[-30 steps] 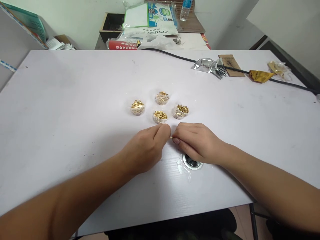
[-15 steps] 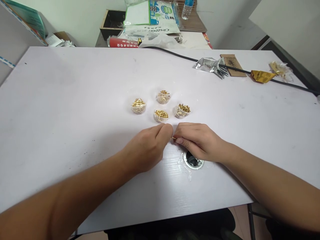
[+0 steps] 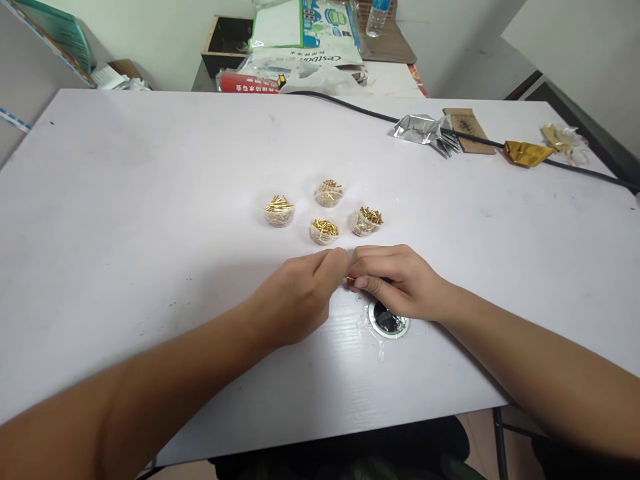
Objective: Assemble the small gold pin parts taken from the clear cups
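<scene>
Both of my hands meet near the middle of the white table. My right hand [image 3: 397, 280] pinches a small gold pin [image 3: 351, 279] between thumb and fingers. Against its fingertips is my left hand [image 3: 305, 293], closed, with its fingertips turned away, so what it grips is hidden. Just beyond them stand clear round cups of small gold pieces: a near cup [image 3: 325, 232], a right cup [image 3: 367, 223], a far cup [image 3: 329, 193] and a left cup [image 3: 279, 211] with longer pins.
A round black-centred grommet [image 3: 388, 321] lies beside my right wrist. Along the back of the table [image 3: 165, 160] runs a black cable [image 3: 345, 104], near silver foil [image 3: 420, 128], a brown card [image 3: 470, 130] and gold foil [image 3: 529, 153]. Packages and a bottle [image 3: 377, 19] are behind.
The view has shifted slightly. Both hands remain together at the same spot, with only a slight movement of the right fingers around the pin.
</scene>
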`<state>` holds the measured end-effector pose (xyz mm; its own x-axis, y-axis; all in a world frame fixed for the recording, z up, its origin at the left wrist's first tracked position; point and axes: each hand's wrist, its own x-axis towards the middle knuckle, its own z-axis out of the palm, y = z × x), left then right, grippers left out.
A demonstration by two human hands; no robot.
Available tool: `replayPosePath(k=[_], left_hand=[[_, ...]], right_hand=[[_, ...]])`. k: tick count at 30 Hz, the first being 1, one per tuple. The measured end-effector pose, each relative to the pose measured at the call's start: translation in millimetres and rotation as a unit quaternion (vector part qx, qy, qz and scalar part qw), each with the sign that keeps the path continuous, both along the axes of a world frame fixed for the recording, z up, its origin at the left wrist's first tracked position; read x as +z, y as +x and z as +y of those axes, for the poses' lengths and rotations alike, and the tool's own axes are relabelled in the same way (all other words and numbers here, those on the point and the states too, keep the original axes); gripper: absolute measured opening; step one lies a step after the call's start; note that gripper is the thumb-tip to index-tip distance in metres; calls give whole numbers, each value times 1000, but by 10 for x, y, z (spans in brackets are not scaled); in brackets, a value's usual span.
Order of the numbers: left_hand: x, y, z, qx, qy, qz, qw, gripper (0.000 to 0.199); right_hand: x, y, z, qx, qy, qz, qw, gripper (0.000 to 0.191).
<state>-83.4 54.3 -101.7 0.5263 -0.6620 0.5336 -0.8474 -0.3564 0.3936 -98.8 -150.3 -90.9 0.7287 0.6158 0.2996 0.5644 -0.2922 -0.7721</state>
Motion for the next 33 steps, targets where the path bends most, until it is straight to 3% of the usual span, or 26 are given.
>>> replayPosePath(k=[14, 21, 33], left_hand=[[-32, -8, -20, 2, -20, 33, 999, 25], [-49, 10, -18, 7, -44, 55, 998, 20], [-32, 6, -22, -6, -54, 70, 996, 16]], right_hand=[[-30, 6, -12, -23, 0, 27, 999, 25], [26, 34, -53, 27, 1, 34, 999, 23], [49, 38, -59, 36, 8, 35, 999, 22]])
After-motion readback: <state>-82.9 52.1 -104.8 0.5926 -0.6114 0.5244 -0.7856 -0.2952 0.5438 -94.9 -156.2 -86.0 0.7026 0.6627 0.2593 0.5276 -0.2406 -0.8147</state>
